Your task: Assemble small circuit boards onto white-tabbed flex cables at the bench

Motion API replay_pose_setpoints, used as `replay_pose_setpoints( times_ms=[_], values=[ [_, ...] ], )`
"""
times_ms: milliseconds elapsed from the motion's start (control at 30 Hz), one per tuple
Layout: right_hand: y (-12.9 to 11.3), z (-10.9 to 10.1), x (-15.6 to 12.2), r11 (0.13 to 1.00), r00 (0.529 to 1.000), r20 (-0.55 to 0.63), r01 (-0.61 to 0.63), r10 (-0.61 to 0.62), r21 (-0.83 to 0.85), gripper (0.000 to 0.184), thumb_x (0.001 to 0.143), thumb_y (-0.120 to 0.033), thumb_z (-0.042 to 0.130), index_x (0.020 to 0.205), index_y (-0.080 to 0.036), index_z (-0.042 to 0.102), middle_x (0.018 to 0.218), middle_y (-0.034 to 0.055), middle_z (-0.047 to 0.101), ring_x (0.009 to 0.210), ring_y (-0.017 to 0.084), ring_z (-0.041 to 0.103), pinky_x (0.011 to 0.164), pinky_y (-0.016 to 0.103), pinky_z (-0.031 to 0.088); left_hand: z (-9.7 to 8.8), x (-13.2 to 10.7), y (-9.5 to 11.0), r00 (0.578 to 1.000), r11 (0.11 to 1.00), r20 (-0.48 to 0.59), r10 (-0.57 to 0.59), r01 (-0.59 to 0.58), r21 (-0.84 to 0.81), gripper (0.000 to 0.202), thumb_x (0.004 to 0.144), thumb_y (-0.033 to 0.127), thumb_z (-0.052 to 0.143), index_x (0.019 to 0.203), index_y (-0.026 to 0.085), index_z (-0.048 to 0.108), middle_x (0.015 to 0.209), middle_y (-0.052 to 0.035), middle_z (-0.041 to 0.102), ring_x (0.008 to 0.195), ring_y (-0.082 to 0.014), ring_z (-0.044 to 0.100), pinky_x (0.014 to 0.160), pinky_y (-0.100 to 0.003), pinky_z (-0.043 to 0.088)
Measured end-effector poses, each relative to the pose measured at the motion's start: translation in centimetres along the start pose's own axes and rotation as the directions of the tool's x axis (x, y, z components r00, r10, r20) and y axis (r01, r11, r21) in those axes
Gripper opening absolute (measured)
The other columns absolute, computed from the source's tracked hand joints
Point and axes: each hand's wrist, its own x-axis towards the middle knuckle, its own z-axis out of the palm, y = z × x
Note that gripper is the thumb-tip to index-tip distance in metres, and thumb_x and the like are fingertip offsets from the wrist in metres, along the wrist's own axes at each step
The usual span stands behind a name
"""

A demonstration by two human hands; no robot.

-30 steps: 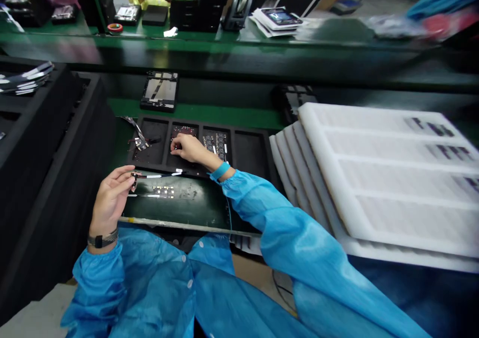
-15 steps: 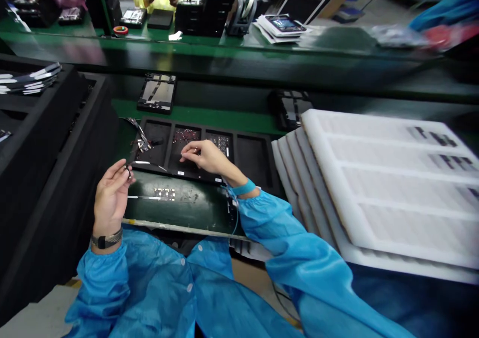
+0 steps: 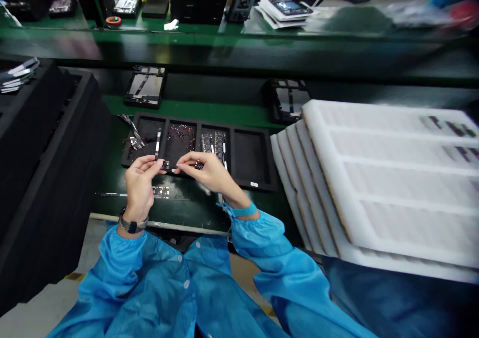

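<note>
My left hand (image 3: 140, 181) pinches a small circuit board with a narrow black-and-white flex cable (image 3: 157, 143) sticking up from it. My right hand (image 3: 209, 174) is just to its right, thumb and fingertips pressed together; whatever they hold is too small to name. Under both hands lies a black foam tray (image 3: 272, 176) with compartments. One holds tiny dark and red parts (image 3: 181, 136), another rows of small circuit boards (image 3: 213, 141). A bundle of flex cables (image 3: 130, 128) lies over its left end. On the green bench below sits a small board panel (image 3: 161, 192).
Stacked black foam trays (image 3: 71, 143) rise at left, and white foam trays (image 3: 392, 178) at right. Two device housings (image 3: 145, 87) (image 3: 291, 101) lie behind the tray. Beyond a raised shelf edge, other people's hands work among more housings; a red tape roll (image 3: 114, 21) rests there.
My left hand has moved right with the board and cable, turning the cable upright. My right hand has come slightly lower, out of the small-parts compartment, close to my left fingertips. The view has shifted slightly.
</note>
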Motion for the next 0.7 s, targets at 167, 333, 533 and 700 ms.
replay_pose_setpoints(
  times_ms=[167,333,533,700],
  values=[
    [0.4,0.6,-0.2,0.998,1.0,-0.017,-0.008,0.009,0.06,0.021,0.093,-0.039,0.071,0.092,-0.019,0.075,0.087,0.0078,0.083,0.085,0.024,0.078,0.078,0.035,0.059,0.7,0.1,-1.3,0.998,0.998,0.05,-0.043,0.04,0.057,0.045,0.062,0.032,0.097,0.091,0.016,0.067,0.08,-0.0034,0.078,0.065,-0.0138,0.071,0.064,-0.026,0.057],
    [0.5,0.5,-0.2,0.998,1.0,-0.014,-0.016,0.017,0.056,0.019,0.092,-0.038,0.071,0.09,-0.02,0.075,0.085,0.007,0.082,0.082,0.023,0.077,0.077,0.035,0.059,0.7,0.1,-1.5,0.996,0.995,0.073,-0.051,0.044,0.093,0.045,0.063,0.035,0.096,0.092,0.016,0.067,0.08,-0.0025,0.077,0.064,-0.0143,0.072,0.064,-0.028,0.058],
    [0.3,-0.2,-0.3,0.998,0.998,0.039,-0.058,0.057,0.025,0.014,0.093,-0.032,0.07,0.088,-0.019,0.075,0.081,0.0056,0.082,0.08,0.022,0.077,0.081,0.035,0.057,0.9,-0.1,-1.2,0.997,0.987,0.074,-0.022,0.01,0.161,0.044,0.06,0.034,0.097,0.088,0.016,0.068,0.071,0.0005,0.073,0.06,-0.0139,0.071,0.062,-0.026,0.057],
    [0.2,-0.8,-0.3,0.987,0.99,0.098,-0.11,0.099,0.114,0.024,0.089,-0.043,0.078,0.087,-0.019,0.075,0.082,0.0069,0.082,0.082,0.023,0.077,0.083,0.036,0.058,0.8,0.0,-1.2,0.984,0.986,0.126,-0.125,0.109,0.125,0.049,0.056,0.034,0.099,0.088,0.015,0.068,0.069,0.0,0.073,0.056,-0.0146,0.07,0.06,-0.027,0.056]
  ],
)
